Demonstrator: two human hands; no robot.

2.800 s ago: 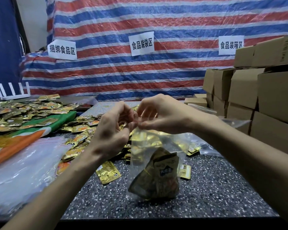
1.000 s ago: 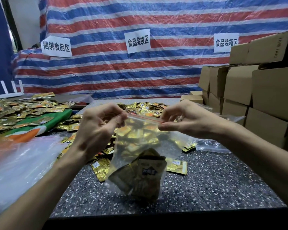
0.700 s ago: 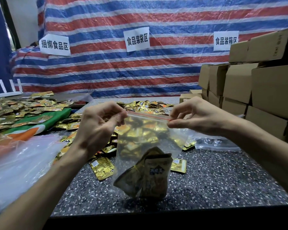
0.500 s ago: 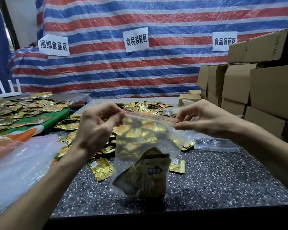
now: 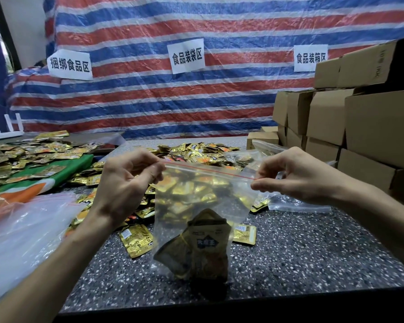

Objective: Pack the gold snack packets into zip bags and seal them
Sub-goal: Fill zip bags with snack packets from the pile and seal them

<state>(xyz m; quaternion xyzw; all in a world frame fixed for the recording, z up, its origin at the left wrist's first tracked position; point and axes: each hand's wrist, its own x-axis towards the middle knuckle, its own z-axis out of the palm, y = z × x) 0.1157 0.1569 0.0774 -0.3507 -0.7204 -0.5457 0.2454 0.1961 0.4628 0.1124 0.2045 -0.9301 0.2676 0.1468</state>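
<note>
The top corners of the zip bag (image 5: 197, 201) are hidden under the pinching fingertips of the left hand (image 5: 124, 183) and right hand (image 5: 296, 176). The gold packets (image 5: 203, 250) inside overlap, count unclear. The cardboard boxes (image 5: 371, 127) run off the right edge, the clear plastic (image 5: 21, 229) off the left.

Bag (image 5: 196, 199) at the table's (image 5: 313, 252) front edge, packets (image 5: 203, 250) in it.
Pile (image 5: 196, 152) behind and left; boxes (image 5: 359, 127) stacked right; tarp (image 5: 149, 101) behind everything.

a red-and-blue striped tarp (image 5: 219, 101) carries three paper signs (image 5: 187, 55); cardboard boxes (image 5: 359, 127) stand stacked right of the speckled desk (image 5: 313, 252).
</note>
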